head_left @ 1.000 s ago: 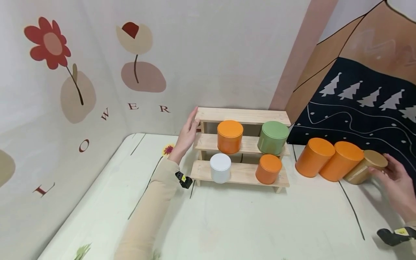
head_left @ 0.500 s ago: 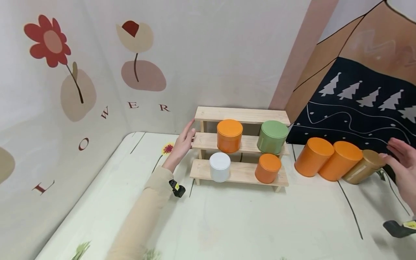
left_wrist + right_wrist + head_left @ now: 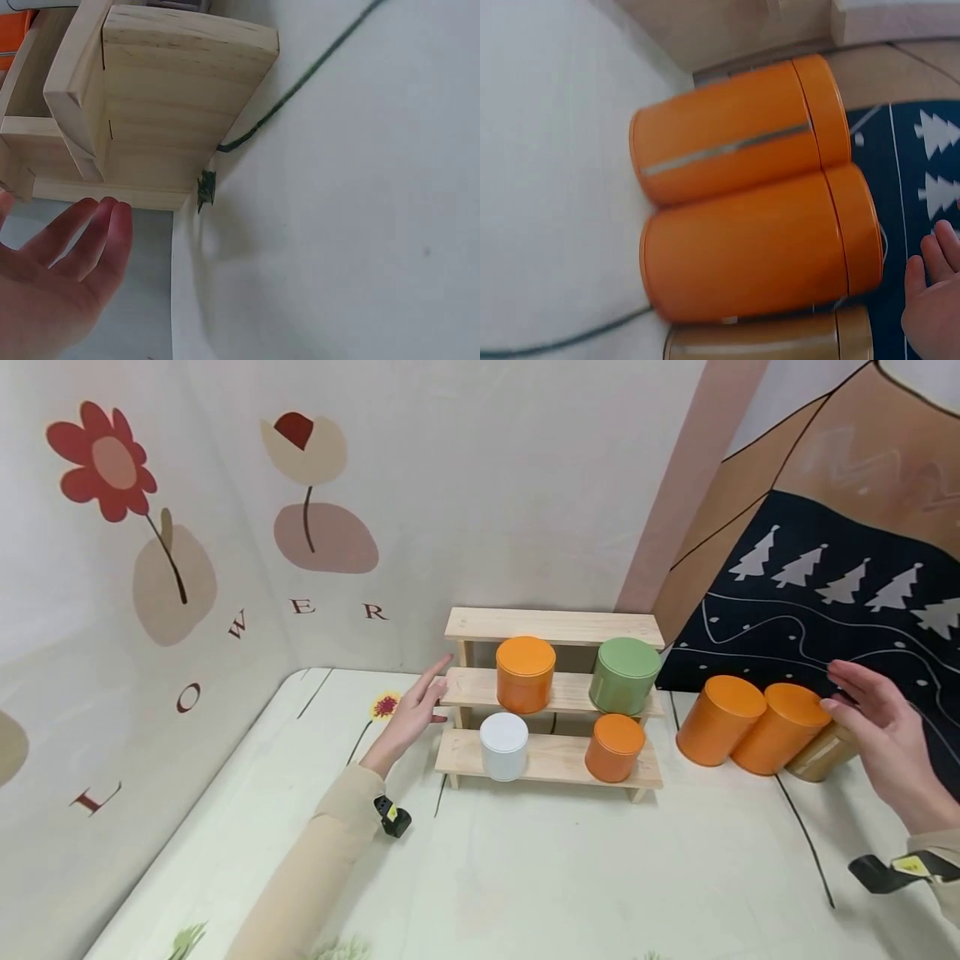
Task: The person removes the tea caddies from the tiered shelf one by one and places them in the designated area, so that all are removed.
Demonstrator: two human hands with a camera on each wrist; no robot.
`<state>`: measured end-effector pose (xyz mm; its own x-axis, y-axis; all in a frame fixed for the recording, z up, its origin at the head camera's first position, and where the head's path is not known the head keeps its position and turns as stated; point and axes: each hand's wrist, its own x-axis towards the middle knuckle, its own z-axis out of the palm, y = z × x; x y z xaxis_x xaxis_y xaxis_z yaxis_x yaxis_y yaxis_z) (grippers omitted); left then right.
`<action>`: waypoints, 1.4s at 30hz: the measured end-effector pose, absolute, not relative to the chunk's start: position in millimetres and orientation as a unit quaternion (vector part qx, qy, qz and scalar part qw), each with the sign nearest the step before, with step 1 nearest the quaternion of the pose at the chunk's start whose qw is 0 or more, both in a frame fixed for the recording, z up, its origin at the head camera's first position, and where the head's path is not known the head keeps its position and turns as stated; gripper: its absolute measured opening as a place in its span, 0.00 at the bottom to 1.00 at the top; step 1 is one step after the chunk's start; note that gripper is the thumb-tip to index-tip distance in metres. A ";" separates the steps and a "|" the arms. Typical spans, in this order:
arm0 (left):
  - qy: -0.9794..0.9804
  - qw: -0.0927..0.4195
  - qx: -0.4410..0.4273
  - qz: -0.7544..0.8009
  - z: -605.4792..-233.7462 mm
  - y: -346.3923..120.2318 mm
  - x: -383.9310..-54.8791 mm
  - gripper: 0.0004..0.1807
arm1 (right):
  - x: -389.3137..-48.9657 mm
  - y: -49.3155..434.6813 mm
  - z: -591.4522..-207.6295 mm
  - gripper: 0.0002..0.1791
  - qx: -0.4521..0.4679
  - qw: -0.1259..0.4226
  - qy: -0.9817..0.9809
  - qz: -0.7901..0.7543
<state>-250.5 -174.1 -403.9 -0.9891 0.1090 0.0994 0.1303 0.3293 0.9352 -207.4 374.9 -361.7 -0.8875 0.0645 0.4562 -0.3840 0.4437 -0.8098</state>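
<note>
Two tall orange tins (image 3: 720, 724) and a gold tin (image 3: 821, 756) stand at three o'clock from the rack (image 3: 555, 626). Near them, the right hand (image 3: 887, 739), fingers loosely extended, holds nothing. At nine o'clock, beside the rack, the left hand (image 3: 407, 718) is outstretched and empty.

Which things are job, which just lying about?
Likely job:
tiered shelf, near left hand
two short orange tins, green tin, white tin, on the shelf
two tall orange tins, gold tin, near right hand

Probably just around:
flower-print backdrop
dark tree-print panel
wrist cameras
</note>
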 end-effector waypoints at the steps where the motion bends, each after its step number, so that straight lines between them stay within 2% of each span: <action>1: -0.815 0.008 -0.074 -0.575 -404.4 -174.7 -249.6 0.27 | -207.6 371.9 -361.3 0.30 0.105 0.212 -0.816 0.527; 6: -0.813 0.001 -0.092 -0.575 -405.7 -178.0 -246.7 0.26 | -208.6 356.3 -356.2 0.29 0.156 0.173 -0.761 0.606; 17: -0.807 -0.044 -0.132 -0.574 -405.7 -187.5 -251.6 0.27 | -210.1 318.2 -349.5 0.27 0.194 0.147 -0.780 0.577; 26: -0.786 -0.076 -0.124 -0.601 -408.4 -191.4 -256.7 0.28 | -214.9 295.1 -349.5 0.26 0.233 0.103 -0.734 0.630; 37: -0.775 -0.069 -0.099 -0.620 -409.5 -188.3 -255.8 0.29 | -226.5 263.8 -343.7 0.26 0.254 0.108 -0.747 0.604; 42: -0.772 -0.064 -0.094 -0.625 -408.6 -185.9 -253.7 0.29 | -230.9 250.7 -337.7 0.27 0.246 0.090 -0.748 0.610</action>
